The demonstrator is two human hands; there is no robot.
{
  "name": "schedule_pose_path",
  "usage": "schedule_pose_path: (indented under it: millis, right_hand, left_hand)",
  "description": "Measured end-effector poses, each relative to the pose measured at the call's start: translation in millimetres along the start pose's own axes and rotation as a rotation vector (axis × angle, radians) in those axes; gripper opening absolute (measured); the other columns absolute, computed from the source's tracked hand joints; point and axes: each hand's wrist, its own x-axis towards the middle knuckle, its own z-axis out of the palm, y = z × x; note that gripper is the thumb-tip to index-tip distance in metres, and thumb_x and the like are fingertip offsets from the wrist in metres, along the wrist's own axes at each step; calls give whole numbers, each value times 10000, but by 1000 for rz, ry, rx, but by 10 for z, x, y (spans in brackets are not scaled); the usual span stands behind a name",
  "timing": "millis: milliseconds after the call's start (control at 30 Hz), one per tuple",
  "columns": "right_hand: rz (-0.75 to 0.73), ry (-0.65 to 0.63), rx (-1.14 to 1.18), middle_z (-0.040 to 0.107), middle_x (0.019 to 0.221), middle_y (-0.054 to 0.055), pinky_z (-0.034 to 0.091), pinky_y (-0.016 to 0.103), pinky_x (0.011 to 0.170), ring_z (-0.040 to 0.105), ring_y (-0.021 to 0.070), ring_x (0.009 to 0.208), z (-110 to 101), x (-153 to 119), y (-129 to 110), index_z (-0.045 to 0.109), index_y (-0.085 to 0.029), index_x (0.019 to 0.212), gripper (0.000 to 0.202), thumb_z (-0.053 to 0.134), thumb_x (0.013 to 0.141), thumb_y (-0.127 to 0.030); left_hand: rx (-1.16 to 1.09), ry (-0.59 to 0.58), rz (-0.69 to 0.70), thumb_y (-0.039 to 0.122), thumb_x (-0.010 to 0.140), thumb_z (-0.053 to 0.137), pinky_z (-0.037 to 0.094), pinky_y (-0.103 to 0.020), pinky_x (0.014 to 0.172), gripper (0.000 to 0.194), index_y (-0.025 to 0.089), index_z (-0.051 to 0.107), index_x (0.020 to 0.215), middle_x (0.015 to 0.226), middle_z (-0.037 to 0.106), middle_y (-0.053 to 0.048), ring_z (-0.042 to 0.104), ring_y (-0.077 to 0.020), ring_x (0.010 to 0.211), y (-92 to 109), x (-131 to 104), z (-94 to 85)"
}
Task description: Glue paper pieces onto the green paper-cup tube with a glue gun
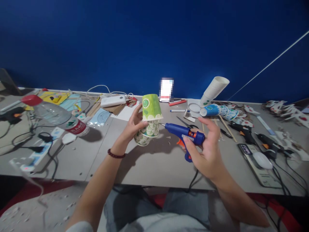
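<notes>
My left hand (129, 129) is closed around a stack of joined paper cups. The top cup (153, 108) is painted green and upside down. Below it are cups with a green scale pattern (153, 128), the lowest one tilted to the left. My right hand (208, 153) grips a blue hot glue gun (176, 130) with an orange trigger. Its metal nozzle points left, close to the seam under the green cup's rim; whether it touches, I cannot tell. A dark bead bracelet (116, 154) circles my left wrist.
Left are a water bottle (60, 117) and a power strip (44, 151). At the back stand a blurred phone screen (166, 89) and a leaning stack of white cups (213, 91). Blue painted cups (211, 110), scissors (184, 122), black glue guns (267, 141) and a phone (258, 167) lie right.
</notes>
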Motion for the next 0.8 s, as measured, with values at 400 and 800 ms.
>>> schedule_pose_path:
  millis: [400,800]
  right_hand:
    - [457,95,559,685,867,-17,553,263,558,679,172,706,12,179,258,521,-287,1189,500,728,747,-398]
    - [785,-250,618,699,750,15,521,243,583,665,154,654,738,332,686,575,-185,953,388,799,656,-298]
  left_hand:
    - [-333,352,-83,515,713,666,549,-383,840,449,176,656,1008,985,705,-91,644,-301,1040,168,28,-1]
    - [-395,327,194,527,750,610,524,-414,820,519,223,599,1170,1052,679,-82,624,-286,1007,871,-110,154]
